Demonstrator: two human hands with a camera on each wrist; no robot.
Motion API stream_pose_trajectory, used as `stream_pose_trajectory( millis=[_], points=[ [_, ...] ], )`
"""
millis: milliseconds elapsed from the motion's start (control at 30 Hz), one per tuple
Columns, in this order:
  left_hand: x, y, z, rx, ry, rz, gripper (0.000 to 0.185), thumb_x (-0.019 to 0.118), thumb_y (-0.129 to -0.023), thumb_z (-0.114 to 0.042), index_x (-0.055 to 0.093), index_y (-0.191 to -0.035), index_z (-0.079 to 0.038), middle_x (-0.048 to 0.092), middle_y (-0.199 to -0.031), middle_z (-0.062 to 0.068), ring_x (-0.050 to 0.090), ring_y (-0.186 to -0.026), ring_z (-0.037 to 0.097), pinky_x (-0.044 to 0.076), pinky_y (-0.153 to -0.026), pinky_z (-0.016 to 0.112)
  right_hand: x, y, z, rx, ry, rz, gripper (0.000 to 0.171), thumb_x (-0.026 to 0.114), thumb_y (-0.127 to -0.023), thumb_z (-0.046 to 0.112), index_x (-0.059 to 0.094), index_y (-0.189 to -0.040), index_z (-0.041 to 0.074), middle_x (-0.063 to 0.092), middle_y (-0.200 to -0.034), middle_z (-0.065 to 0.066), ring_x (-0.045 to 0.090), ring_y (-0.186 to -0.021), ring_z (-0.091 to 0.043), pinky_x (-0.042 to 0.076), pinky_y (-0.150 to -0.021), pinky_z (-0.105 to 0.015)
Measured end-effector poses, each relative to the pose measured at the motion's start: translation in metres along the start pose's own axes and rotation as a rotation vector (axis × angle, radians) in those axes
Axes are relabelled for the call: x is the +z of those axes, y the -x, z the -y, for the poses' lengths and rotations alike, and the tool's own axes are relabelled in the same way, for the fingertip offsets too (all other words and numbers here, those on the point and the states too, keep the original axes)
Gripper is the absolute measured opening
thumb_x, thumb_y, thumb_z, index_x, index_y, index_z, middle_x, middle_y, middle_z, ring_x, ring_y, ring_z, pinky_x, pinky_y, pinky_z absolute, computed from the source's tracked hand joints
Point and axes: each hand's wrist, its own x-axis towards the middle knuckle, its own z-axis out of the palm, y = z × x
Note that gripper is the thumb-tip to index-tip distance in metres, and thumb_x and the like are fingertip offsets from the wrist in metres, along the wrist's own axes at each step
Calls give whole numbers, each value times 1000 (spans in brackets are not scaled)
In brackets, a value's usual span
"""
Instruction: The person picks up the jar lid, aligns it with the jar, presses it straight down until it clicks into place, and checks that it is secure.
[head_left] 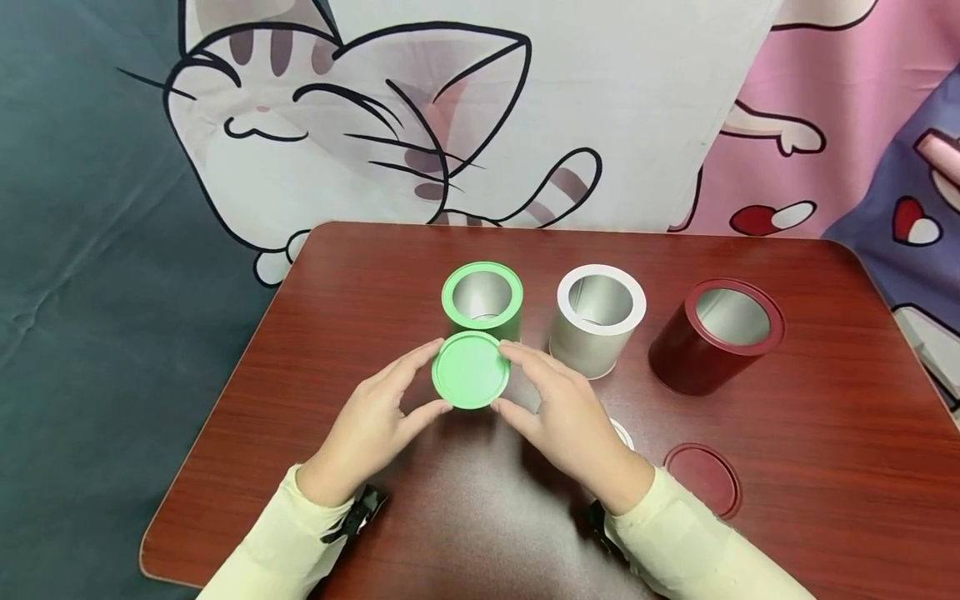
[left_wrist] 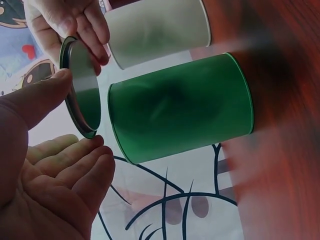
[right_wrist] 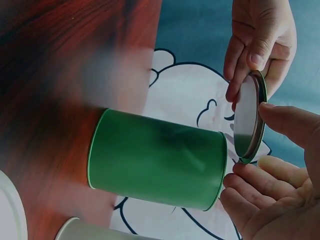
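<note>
Green lid (head_left: 470,370), unmarked, pinched by left hand (head_left: 371,425) and right hand (head_left: 566,421).

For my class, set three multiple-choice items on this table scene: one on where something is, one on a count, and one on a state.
1. Where is the green lid?
A. Flat on the table
B. Held in front of the green tin
C. Inside the white tin

2. How many tins stand on the table?
A. Two
B. Three
C. Four

3. The red tin is:
A. Open
B. Closed
C. Overturned

Answers: 1 B, the left hand and right hand pinch its rim; 2 B, green, white, red; 3 A, its red lid lies on the table.
</note>
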Motion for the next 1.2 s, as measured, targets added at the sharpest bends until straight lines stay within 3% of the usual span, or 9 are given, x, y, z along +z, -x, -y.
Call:
stream_pose_trajectory(
  millis=[400,1200],
  points=[
    [0,-8,-1,5,0,-29,75,89,-76,-17,53,-141,-2,61,-138,8,61,-124,21,52,-98,40,-6,-6,-4,22,-34,8,62,88,-77,15,63,-132,4,68,-128,-6,64,-119,-21,51,-100,-41],
    [5,-21,6,-4,25,-24,75,86,-80,-19,51,-144,-5,60,-140,6,58,-127,19,50,-102,41,-9,-16,-10,77,-29,36,60,85,-81,16,62,-134,3,67,-130,-9,63,-120,-24,51,-100,-43]
  ],
)
